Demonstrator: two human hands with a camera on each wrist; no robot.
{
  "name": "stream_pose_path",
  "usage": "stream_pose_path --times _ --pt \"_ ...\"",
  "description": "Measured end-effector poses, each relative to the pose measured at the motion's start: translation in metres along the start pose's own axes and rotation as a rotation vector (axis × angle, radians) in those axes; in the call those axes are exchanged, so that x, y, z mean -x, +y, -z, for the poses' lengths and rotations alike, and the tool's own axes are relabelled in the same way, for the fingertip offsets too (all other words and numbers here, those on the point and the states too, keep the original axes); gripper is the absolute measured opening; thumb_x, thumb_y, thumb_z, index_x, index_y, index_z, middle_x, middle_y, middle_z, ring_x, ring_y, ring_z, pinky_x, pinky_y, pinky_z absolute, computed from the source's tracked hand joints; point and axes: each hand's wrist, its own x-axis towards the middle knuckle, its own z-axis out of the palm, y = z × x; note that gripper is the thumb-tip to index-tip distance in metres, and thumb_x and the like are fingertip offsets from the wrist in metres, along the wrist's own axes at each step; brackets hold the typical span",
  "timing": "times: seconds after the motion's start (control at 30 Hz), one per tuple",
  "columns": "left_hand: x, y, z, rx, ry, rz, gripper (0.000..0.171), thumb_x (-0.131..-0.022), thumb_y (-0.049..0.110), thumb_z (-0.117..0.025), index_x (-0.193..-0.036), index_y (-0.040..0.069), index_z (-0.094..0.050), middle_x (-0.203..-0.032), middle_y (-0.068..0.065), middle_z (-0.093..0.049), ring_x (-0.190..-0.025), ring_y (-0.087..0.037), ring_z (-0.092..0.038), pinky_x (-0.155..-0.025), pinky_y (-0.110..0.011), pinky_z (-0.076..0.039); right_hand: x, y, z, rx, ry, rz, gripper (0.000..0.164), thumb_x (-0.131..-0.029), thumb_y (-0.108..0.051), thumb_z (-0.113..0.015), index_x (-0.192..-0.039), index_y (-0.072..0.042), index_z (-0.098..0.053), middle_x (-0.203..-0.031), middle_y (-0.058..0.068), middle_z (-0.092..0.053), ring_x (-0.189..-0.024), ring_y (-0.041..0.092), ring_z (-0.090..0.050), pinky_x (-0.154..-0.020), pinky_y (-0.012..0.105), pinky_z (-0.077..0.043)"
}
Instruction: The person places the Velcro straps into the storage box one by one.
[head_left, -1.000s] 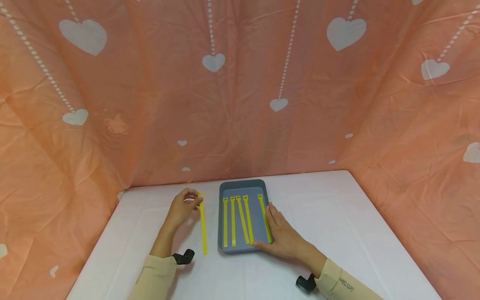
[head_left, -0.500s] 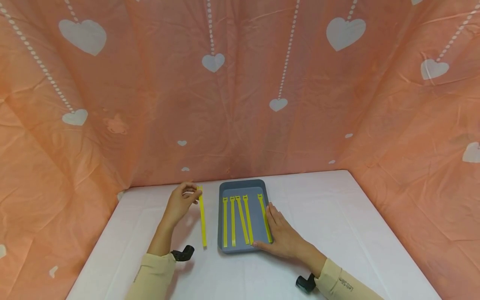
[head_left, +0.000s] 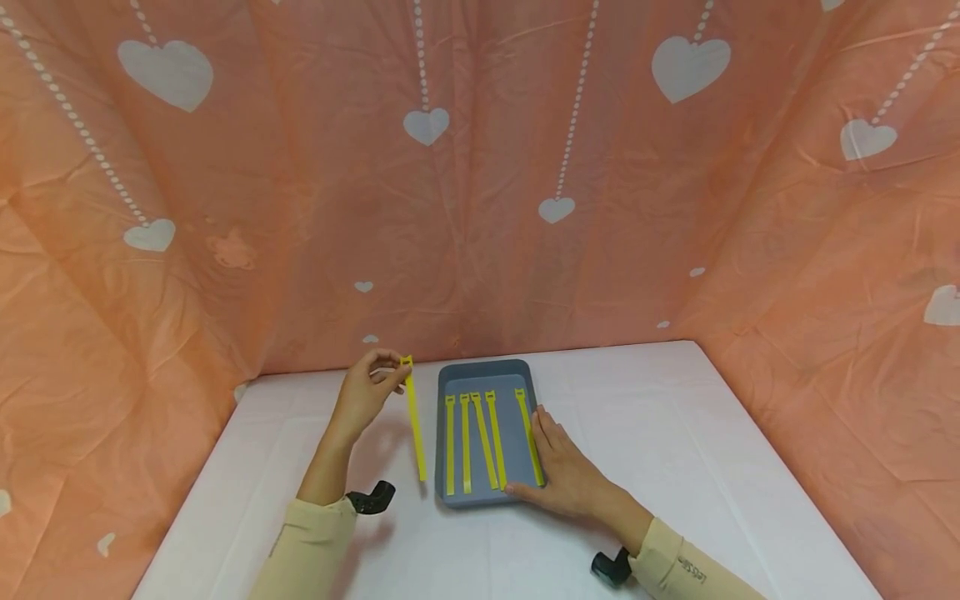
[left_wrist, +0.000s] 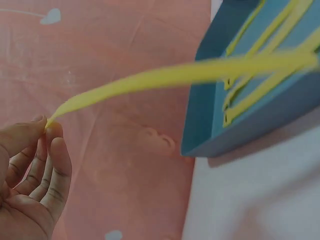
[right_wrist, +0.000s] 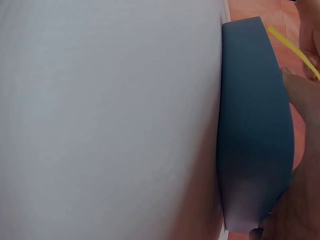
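My left hand (head_left: pixel 362 393) pinches a yellow hook-and-loop cable tie (head_left: pixel 416 429) by its slotted head, between thumb and fingertips. The strap hangs down just left of a grey-blue tray (head_left: pixel 483 367). From the left wrist, the cable tie (left_wrist: pixel 150 79) arcs out of the hand (left_wrist: pixel 37 185) and overlaps the tray's edge in this view. Inside the tray lie several more yellow cable ties (head_left: pixel 467 446), roughly lengthwise, with a gap before the rightmost one. My right hand (head_left: pixel 570 475) rests against the tray's right side, fingers straight, thumb at the near right corner.
A white cloth (head_left: pixel 675 442) covers the table under the tray. Behind and on both sides hangs a pink sheet (head_left: pixel 487 275) printed with hearts. Each wrist carries a black camera mount (head_left: pixel 372 498), which juts out over the table.
My left hand has risen and moved away from me, then slightly right, carrying the cable tie closer to the tray. The right hand and the tray have stayed put.
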Motion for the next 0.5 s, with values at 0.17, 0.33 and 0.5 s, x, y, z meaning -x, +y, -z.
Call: stream_pose_path --times 0.17,0.33,0.5 --pt "-0.001 0.01 -0.005 -0.007 -0.001 -0.014 0.027 -0.104 0.018 -0.075 -0.122 0.002 -0.063 -0.114 -0.017 -0.071 -0.088 -0.011 -0.074 -0.079 -0.028 -0.063 0.001 0.0 0.0 -0.014 0.009 0.006 0.126 -0.092 -0.081 -0.061 -0.17 0.004 -0.009 -0.179 0.021 -0.002 -0.166 0.034 -0.009 -0.133 0.052 -0.018" --pt "-0.002 0.02 -0.013 0.006 -0.025 -0.042 0.027 -0.104 0.017 -0.074 -0.123 0.002 -0.063 -0.113 -0.018 -0.071 -0.09 -0.015 -0.073 -0.079 -0.028 -0.063 0.0 0.001 -0.002 -0.007 0.023 0.013 0.126 -0.092 -0.08 -0.062 -0.169 0.006 -0.011 -0.179 0.022 -0.004 -0.166 0.036 -0.011 -0.133 0.053 -0.02" --pt "-0.005 0.025 -0.025 0.019 -0.068 -0.044 0.027 -0.104 0.017 -0.074 -0.124 0.003 -0.063 -0.114 -0.016 -0.07 -0.094 -0.02 -0.074 -0.079 -0.028 -0.063 0.0 0.001 -0.001 -0.009 0.02 0.009 0.127 -0.092 -0.08 -0.062 -0.169 0.005 -0.009 -0.179 0.022 -0.003 -0.166 0.035 -0.01 -0.133 0.053 -0.019"
